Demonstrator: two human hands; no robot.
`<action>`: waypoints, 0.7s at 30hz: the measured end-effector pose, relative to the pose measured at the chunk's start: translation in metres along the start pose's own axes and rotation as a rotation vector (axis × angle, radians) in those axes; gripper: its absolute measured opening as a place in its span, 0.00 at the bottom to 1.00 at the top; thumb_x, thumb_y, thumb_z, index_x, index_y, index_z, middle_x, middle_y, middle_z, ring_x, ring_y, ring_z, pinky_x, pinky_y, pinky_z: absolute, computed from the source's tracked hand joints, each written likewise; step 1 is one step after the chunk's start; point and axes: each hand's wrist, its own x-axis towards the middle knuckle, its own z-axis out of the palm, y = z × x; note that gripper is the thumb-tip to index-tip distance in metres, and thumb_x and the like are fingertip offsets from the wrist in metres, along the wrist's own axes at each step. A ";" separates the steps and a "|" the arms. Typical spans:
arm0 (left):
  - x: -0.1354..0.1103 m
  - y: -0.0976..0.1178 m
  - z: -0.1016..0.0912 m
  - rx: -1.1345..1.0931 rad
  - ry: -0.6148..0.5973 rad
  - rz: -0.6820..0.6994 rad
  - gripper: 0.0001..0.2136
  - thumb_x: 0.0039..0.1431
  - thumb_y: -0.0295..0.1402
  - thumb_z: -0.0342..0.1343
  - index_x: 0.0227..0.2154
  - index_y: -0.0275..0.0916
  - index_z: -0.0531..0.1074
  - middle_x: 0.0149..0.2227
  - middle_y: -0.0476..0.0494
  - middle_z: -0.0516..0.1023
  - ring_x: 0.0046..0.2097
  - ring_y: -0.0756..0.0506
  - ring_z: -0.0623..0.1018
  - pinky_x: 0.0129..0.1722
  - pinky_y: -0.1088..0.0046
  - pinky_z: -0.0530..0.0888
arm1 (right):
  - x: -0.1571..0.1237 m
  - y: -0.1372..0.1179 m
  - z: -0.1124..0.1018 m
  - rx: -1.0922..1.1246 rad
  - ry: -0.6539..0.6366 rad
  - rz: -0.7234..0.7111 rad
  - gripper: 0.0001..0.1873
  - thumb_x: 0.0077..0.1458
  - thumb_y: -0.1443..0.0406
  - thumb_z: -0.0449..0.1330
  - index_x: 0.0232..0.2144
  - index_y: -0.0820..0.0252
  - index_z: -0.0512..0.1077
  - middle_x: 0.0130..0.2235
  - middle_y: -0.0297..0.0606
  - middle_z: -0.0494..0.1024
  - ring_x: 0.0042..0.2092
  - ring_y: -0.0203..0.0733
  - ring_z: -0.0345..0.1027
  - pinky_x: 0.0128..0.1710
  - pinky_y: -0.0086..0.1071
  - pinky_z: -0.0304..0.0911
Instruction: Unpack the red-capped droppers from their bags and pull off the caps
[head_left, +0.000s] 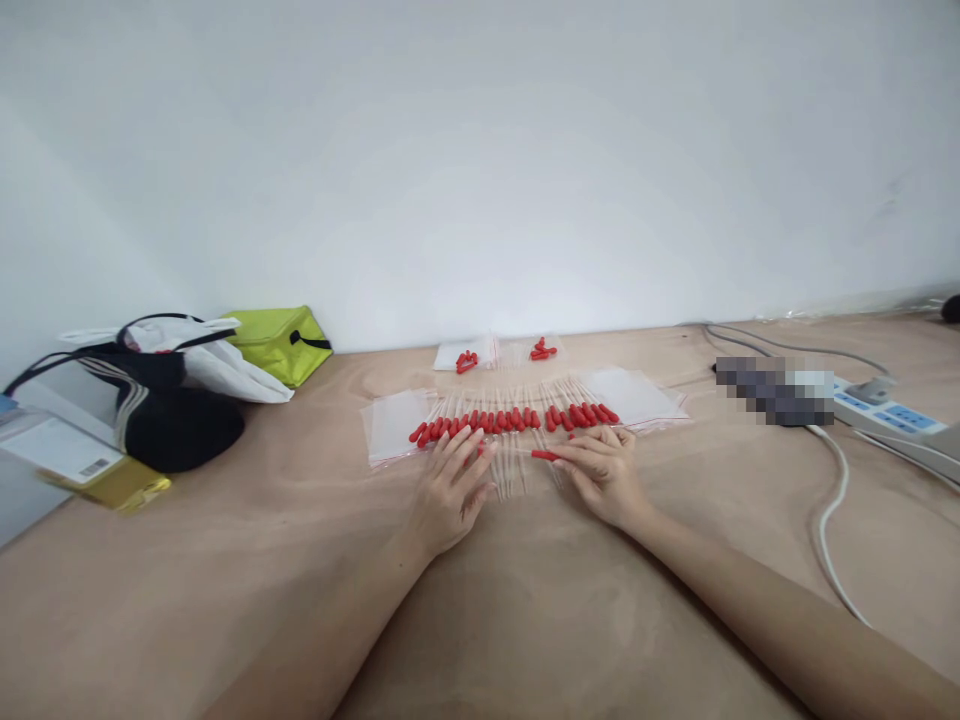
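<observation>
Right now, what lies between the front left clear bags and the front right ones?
In the head view, a row of red-ended pale sticks lies between the front left bags and front right bags.

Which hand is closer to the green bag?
Left: the left hand is right of the green bag, nearer the camera; the right hand is farther to the right.

A plain, pale grey-blue wall (525, 180) rises along the far side, with faint smudges (891, 200) towards the right. A light brown, slightly glossy table (187, 560) spreads before it. Soft light brightens the wall's lower middle.
</observation>
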 end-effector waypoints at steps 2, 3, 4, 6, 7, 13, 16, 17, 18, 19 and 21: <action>0.002 0.003 -0.001 0.035 0.001 0.029 0.18 0.57 0.31 0.48 0.51 0.39 0.61 0.51 0.39 0.68 0.56 0.40 0.62 0.55 0.52 0.58 | -0.002 -0.007 0.002 0.048 -0.050 -0.029 0.09 0.54 0.61 0.53 0.35 0.45 0.73 0.33 0.30 0.77 0.37 0.38 0.61 0.42 0.39 0.44; 0.002 0.005 -0.001 0.043 0.006 0.039 0.16 0.57 0.32 0.48 0.49 0.40 0.63 0.48 0.41 0.70 0.54 0.41 0.65 0.55 0.53 0.57 | -0.002 -0.010 0.003 0.068 -0.066 -0.041 0.09 0.54 0.61 0.54 0.35 0.44 0.73 0.33 0.29 0.77 0.37 0.38 0.61 0.42 0.39 0.44; 0.003 0.006 0.000 0.045 0.013 0.043 0.14 0.57 0.32 0.48 0.47 0.41 0.65 0.45 0.43 0.73 0.51 0.43 0.67 0.54 0.54 0.58 | -0.002 -0.012 0.005 0.082 -0.079 -0.053 0.09 0.54 0.61 0.54 0.35 0.44 0.73 0.33 0.29 0.77 0.37 0.38 0.61 0.42 0.39 0.44; 0.003 0.008 0.002 0.033 0.028 0.038 0.10 0.57 0.31 0.48 0.41 0.41 0.69 0.38 0.46 0.76 0.44 0.46 0.72 0.51 0.59 0.61 | -0.001 -0.016 0.006 0.089 -0.093 -0.071 0.09 0.53 0.61 0.54 0.35 0.43 0.73 0.33 0.29 0.77 0.37 0.38 0.61 0.41 0.39 0.45; 0.002 0.009 0.004 0.024 0.034 0.033 0.08 0.57 0.30 0.49 0.37 0.41 0.70 0.35 0.47 0.77 0.40 0.47 0.73 0.49 0.61 0.63 | 0.000 -0.017 0.007 0.083 -0.096 -0.076 0.09 0.53 0.61 0.54 0.35 0.44 0.73 0.33 0.29 0.77 0.37 0.38 0.61 0.41 0.39 0.45; 0.002 0.011 0.011 -0.024 0.010 0.038 0.04 0.56 0.29 0.50 0.31 0.39 0.70 0.29 0.49 0.76 0.34 0.49 0.72 0.43 0.65 0.65 | 0.000 -0.026 0.011 0.002 -0.063 -0.120 0.10 0.50 0.56 0.57 0.36 0.48 0.73 0.33 0.32 0.76 0.36 0.37 0.61 0.43 0.40 0.44; 0.004 0.012 0.008 -0.034 0.015 0.056 0.05 0.56 0.29 0.50 0.29 0.40 0.70 0.27 0.50 0.76 0.35 0.49 0.72 0.46 0.64 0.63 | -0.001 -0.028 0.013 -0.015 -0.059 -0.173 0.08 0.52 0.59 0.56 0.33 0.48 0.74 0.26 0.30 0.74 0.33 0.35 0.60 0.44 0.40 0.43; 0.005 0.013 0.007 -0.034 0.018 0.058 0.05 0.56 0.28 0.50 0.29 0.40 0.70 0.26 0.51 0.75 0.35 0.49 0.72 0.46 0.63 0.63 | -0.002 -0.028 0.013 -0.016 -0.063 -0.188 0.08 0.52 0.59 0.56 0.32 0.49 0.74 0.24 0.30 0.73 0.32 0.34 0.60 0.45 0.40 0.43; 0.005 0.014 0.006 -0.033 0.019 0.059 0.05 0.56 0.28 0.49 0.28 0.40 0.70 0.26 0.51 0.75 0.35 0.49 0.72 0.46 0.63 0.63 | -0.002 -0.028 0.013 -0.014 -0.064 -0.200 0.08 0.52 0.59 0.56 0.31 0.49 0.74 0.23 0.30 0.72 0.31 0.34 0.59 0.45 0.40 0.42; 0.005 0.014 0.005 -0.033 0.018 0.059 0.06 0.56 0.28 0.49 0.28 0.40 0.70 0.26 0.51 0.75 0.35 0.49 0.72 0.46 0.63 0.63 | -0.003 -0.027 0.012 -0.010 -0.064 -0.208 0.08 0.52 0.59 0.56 0.30 0.50 0.74 0.22 0.30 0.72 0.31 0.34 0.59 0.45 0.41 0.42; 0.004 0.015 0.003 -0.036 0.017 0.062 0.06 0.56 0.28 0.49 0.27 0.40 0.70 0.25 0.51 0.75 0.35 0.49 0.72 0.46 0.63 0.63 | -0.004 -0.026 0.010 0.004 -0.069 -0.217 0.08 0.52 0.59 0.55 0.29 0.51 0.74 0.21 0.29 0.71 0.31 0.34 0.58 0.45 0.41 0.41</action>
